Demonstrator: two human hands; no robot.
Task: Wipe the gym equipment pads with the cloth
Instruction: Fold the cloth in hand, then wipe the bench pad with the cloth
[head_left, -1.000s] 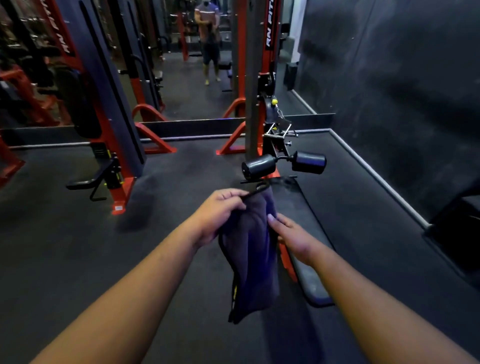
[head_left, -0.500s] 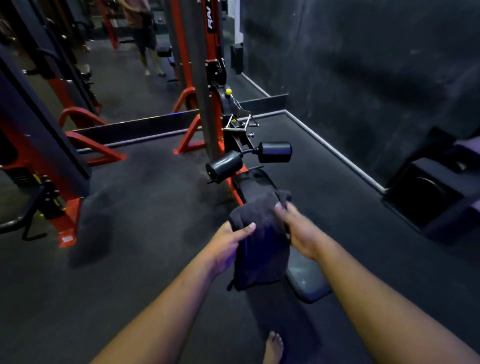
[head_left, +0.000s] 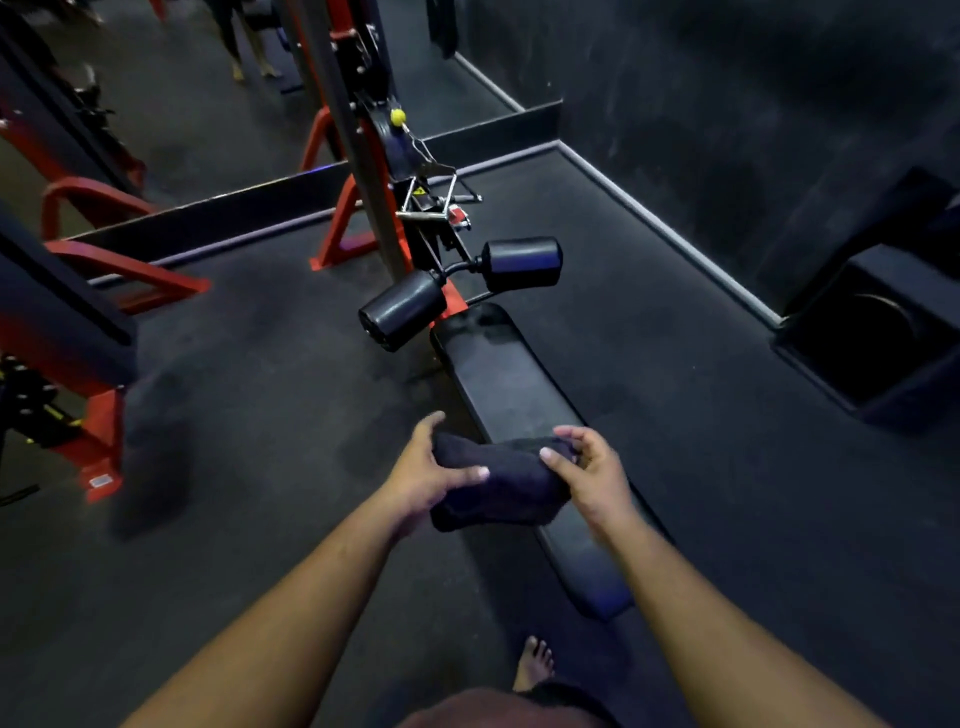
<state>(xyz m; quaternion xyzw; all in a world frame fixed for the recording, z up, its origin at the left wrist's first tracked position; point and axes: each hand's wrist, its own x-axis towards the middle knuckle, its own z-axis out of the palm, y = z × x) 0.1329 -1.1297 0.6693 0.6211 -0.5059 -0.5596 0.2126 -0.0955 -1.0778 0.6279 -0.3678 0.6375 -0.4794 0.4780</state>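
Both hands hold a bunched dark cloth (head_left: 493, 486) over the near half of the bench (head_left: 511, 384) pad.

Left hand (head_left: 423, 475) grips the cloth's left end, thumb on top, fingers curled behind; right hand (head_left: 592, 475) pinches the right end (fingers partly curled). Whether the cloth touches the pad, cannot tell. Two roller pads (head_left: 522, 262) sit just past the bench's far end, by a red frame (head_left: 340, 208). Bare foot (head_left: 535, 662) on the dark floor (head_left: 234, 467) near the bench's near end.

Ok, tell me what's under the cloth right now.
The long black bench pad runs beneath the cloth, which both hands hold bunched. The stretch of pad directly below is covered, so whether cloth touches it cannot be told.
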